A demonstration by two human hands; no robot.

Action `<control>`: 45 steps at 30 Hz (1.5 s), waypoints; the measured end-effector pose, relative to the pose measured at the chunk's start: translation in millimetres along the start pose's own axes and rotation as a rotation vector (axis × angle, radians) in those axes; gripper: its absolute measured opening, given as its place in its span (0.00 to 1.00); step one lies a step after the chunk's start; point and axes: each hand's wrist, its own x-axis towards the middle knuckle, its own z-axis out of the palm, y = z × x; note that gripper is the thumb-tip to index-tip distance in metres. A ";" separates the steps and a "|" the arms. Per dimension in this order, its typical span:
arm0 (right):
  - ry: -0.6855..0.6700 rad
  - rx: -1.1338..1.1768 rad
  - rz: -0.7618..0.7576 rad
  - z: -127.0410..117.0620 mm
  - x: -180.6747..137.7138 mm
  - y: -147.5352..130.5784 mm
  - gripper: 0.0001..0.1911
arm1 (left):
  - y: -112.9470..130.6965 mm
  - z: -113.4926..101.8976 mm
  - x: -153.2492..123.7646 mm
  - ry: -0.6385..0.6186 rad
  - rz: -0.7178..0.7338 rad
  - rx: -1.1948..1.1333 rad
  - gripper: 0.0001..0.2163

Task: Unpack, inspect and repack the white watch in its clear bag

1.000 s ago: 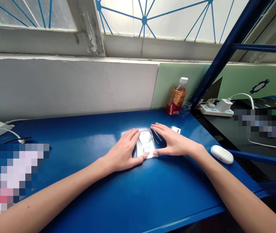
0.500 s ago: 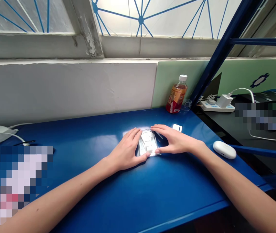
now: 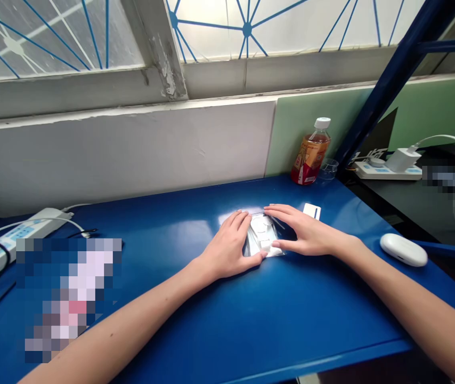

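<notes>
Shiny packet [image 3: 262, 230] between left hand [image 3: 232, 248] and right hand [image 3: 309, 232], each spread, unclamped; uneven pressure could skew it.

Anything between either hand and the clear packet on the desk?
Nothing visible. The left hand is at the packet's left side, the right hand at its right. The white card lies beyond the right hand, not between.

left hand [image 3: 233, 245]: palm down, thumb out | right hand [image 3: 307, 229]: thumb, fingers apart | forearms [image 3: 143, 306]: converging (both bare)
</notes>
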 end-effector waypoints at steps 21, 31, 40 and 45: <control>-0.017 -0.030 0.051 6.7 1.3 -2.8 0.44 | -3.4 1.9 0.6 0.009 0.022 -0.001 0.38; -0.049 -0.104 0.002 -1.9 10.1 -8.1 0.43 | -4.6 1.1 0.8 0.028 0.028 0.006 0.38; 0.013 -0.107 -0.008 6.7 3.2 -5.0 0.44 | -3.8 -0.2 1.7 0.042 0.019 -0.020 0.35; 0.009 -0.065 -0.025 5.2 -1.5 -2.4 0.43 | -4.2 0.3 1.6 0.055 0.036 -0.020 0.35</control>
